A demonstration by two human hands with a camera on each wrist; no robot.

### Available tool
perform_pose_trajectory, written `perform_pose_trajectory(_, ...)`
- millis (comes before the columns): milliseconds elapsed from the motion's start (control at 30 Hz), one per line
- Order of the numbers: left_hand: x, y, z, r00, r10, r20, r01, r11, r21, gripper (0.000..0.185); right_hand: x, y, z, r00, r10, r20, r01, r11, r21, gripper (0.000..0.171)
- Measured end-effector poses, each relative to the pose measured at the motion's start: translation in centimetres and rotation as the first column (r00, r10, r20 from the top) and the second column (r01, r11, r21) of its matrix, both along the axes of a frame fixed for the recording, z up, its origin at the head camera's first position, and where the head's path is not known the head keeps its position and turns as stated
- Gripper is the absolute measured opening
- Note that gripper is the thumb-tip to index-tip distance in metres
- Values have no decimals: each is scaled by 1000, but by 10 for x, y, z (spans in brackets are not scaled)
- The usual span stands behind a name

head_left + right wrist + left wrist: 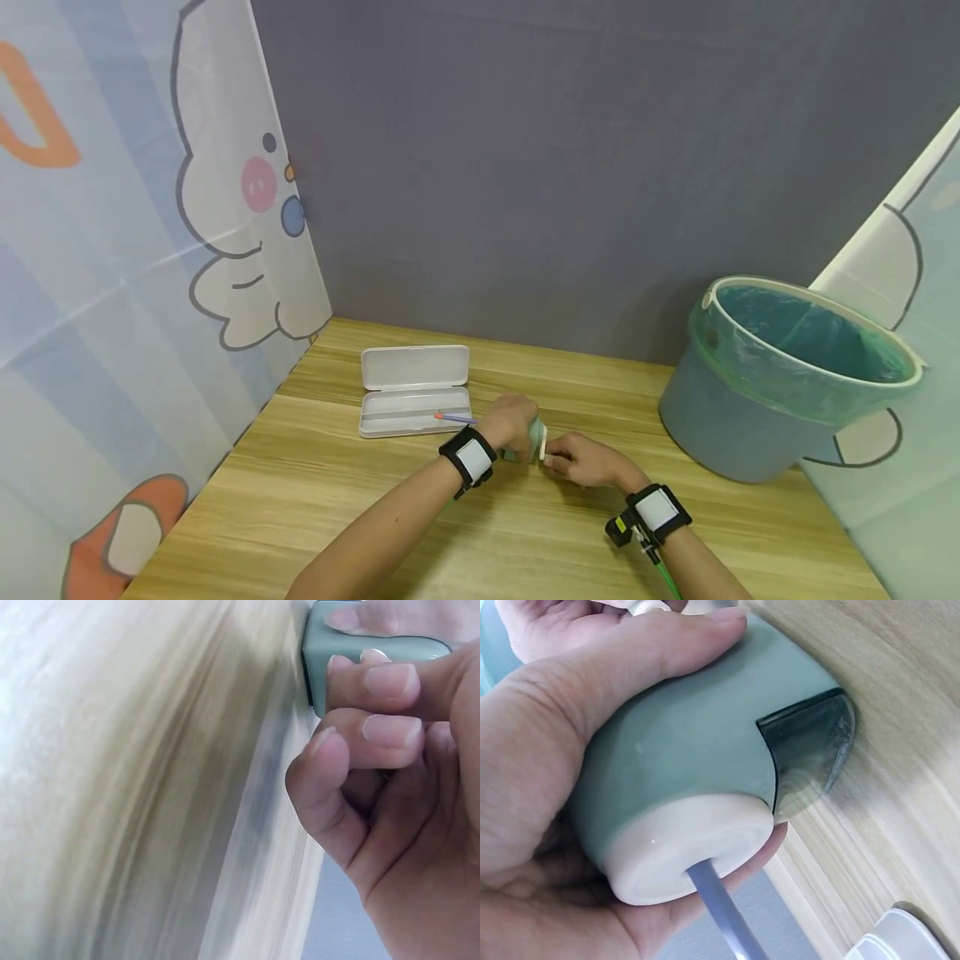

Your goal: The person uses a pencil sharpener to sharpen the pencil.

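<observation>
My left hand [510, 423] grips a green crank pencil sharpener [690, 742], thumb over its top and fingers beneath. A purple pencil [727, 915] sticks out of the hole in its cream front disc [660, 859]. In the head view the pencil's orange end [438, 416] points left over the open case. On the sharpener's side is a dark see-through shavings drawer [810, 742]. My right hand [588, 461], fingers curled, pinches the cream crank handle [543, 444] on the sharpener's other end. Only a bit of the knob [373, 655] shows between fingers in the right wrist view.
A white pencil case [416, 425] lies with its lid up, left of the hands. At the right stands a grey bucket [738, 425] lined with a green bag. A grey cloth wall [510, 167] closes off the back of the wooden table [300, 500].
</observation>
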State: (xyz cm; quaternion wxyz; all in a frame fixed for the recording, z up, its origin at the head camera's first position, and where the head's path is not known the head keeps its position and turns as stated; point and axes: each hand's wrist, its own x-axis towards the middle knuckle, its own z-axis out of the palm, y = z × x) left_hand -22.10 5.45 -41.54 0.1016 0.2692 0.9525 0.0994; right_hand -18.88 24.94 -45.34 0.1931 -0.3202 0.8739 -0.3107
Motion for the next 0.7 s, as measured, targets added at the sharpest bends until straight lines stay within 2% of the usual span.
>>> perform_pose_trajectory(167,-1,1,-2,1000,5,-13,-5,1000,-7,46,2,1,5,999,-1,45,2,1000,-21,31)
perform_pose_trajectory(633,-1,1,-1,999,0,-33,0,1000,-16,41,5,3,23,998,23,66,-19,998,-67,31)
perform_pose_trajectory(700,-1,1,-2,999,-5,-37,4,1000,-20,40,5,3,25,998,40,47,-36,996,-81,32)
